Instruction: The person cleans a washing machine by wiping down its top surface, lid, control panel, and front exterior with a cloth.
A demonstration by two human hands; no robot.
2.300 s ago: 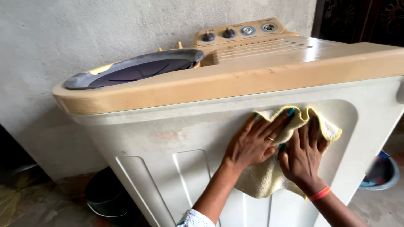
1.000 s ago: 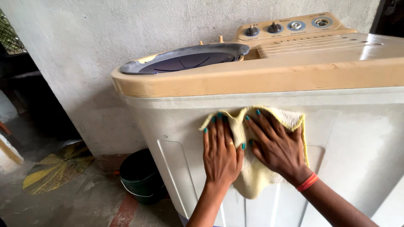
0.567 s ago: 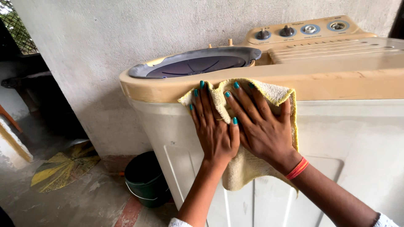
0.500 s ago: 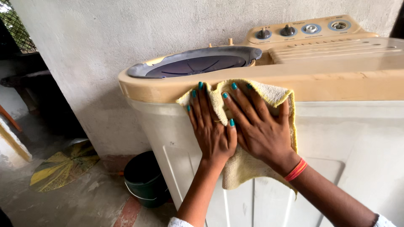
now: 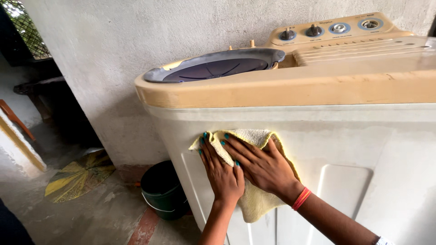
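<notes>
- The left hand [image 5: 221,174] lies flat with its fingers spread, palm pressed against a yellow cloth [image 5: 254,199] on the pale front panel of a washing machine [image 5: 363,149]; it grips nothing.
- The right hand [image 5: 265,165] is likewise open and flat on the same cloth, its fingers pointing up and to the left, partly overlapping the left hand's fingertips.
- Both hands show teal-painted nails, and a red band [image 5: 301,198] circles the right wrist.
- The cloth sits on the upper left part of the front panel, just below the tan rim of the machine's top; its upper edge is folded over above the fingers, and its lower end hangs loose below the hands.
- The machine's top is tan, with a dark grey, rounded lid [image 5: 218,68] on the left side and a ribbed tan cover to the right of it.
- Behind the lid, a raised control panel [image 5: 327,31] carries four round knobs in a row.
- A dark green bucket [image 5: 163,190] stands on the floor just beside the machine's lower left corner, against the rough grey wall [image 5: 113,68].
- Farther left on the concrete floor lies a flat yellow sheet [image 5: 79,174], well apart from the machine.
</notes>
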